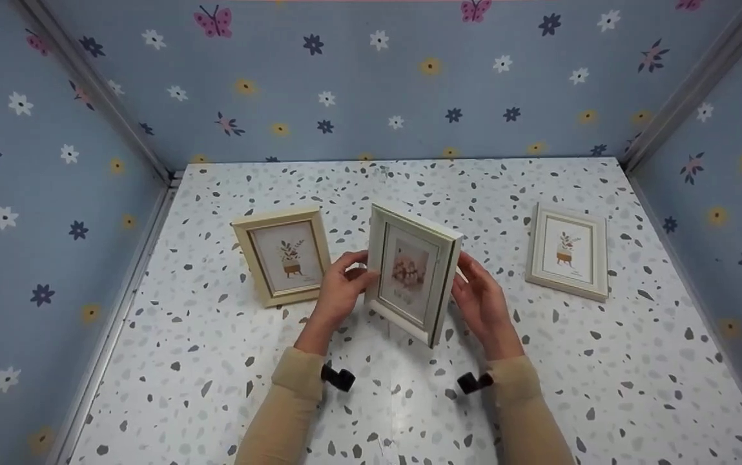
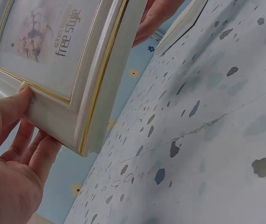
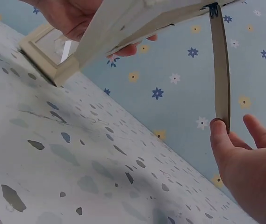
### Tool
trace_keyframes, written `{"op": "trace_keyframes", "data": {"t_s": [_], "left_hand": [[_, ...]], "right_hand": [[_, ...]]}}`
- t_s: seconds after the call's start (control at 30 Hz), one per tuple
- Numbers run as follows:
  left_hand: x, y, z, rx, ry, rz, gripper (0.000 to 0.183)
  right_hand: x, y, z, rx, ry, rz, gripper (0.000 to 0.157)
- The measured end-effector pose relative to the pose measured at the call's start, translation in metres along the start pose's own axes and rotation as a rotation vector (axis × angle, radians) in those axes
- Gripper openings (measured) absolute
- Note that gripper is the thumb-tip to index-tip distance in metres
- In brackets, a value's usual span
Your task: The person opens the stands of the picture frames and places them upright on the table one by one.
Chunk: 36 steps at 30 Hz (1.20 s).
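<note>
My left hand (image 1: 343,290) grips the lower left edge of a pale photo frame (image 2: 53,109), thumb on the front and fingers behind. This frame is held up, tilted, above the speckled surface; its picture shows flowers and "free style" lettering. My right hand (image 3: 252,163) is at the frame's right side, partly behind it in the head view. In the right wrist view, a fingertip touches the free end of the frame's narrow back stand (image 3: 220,74), which is swung out from the back. The other right fingers are spread and hold nothing.
A cream photo frame (image 1: 254,258) with a potted-plant picture stands leaning at the left. Another whitish photo frame (image 1: 597,258) is at the right. Blue flower-patterned panels (image 1: 358,77) enclose the back and sides of the speckled tabletop (image 1: 216,400).
</note>
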<state>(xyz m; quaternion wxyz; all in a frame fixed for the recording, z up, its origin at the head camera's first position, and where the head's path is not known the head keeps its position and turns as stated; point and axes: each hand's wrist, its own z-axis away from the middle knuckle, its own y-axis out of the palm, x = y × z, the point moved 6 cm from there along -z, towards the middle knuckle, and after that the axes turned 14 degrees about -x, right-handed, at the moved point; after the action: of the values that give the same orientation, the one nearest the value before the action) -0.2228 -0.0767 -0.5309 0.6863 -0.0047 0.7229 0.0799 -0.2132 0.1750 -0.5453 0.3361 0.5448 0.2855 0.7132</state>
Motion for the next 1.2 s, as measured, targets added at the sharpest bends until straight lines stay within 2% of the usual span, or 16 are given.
{"op": "trace_keyframes", "data": {"t_s": [0.33, 0.5, 0.77, 0.9, 1.07, 1.2], "left_hand": [[0.016, 0.007, -0.001, -0.18, -0.049, -0.072, 0.038], [0.021, 0.009, -0.004, -0.215, -0.051, -0.089, 0.038], [0.028, 0.005, -0.01, -0.293, -0.015, -0.098, 0.036], [0.028, 0.003, -0.009, -0.324, -0.011, -0.112, 0.034], [0.028, 0.003, -0.009, -0.34, -0.02, -0.148, 0.034], [0.03, 0.003, -0.01, -0.352, -0.023, -0.16, 0.036]], "right_hand": [[-0.007, 0.003, -0.02, -0.006, 0.06, 0.042, 0.036], [-0.008, -0.001, -0.027, -0.009, 0.061, 0.084, 0.038], [-0.011, -0.01, -0.036, -0.059, 0.056, 0.202, 0.049], [-0.01, -0.01, -0.034, -0.06, 0.009, 0.237, 0.051], [-0.007, -0.012, -0.025, -0.074, -0.083, 0.261, 0.039], [-0.003, -0.017, -0.018, -0.139, -0.199, 0.408, 0.039]]}}
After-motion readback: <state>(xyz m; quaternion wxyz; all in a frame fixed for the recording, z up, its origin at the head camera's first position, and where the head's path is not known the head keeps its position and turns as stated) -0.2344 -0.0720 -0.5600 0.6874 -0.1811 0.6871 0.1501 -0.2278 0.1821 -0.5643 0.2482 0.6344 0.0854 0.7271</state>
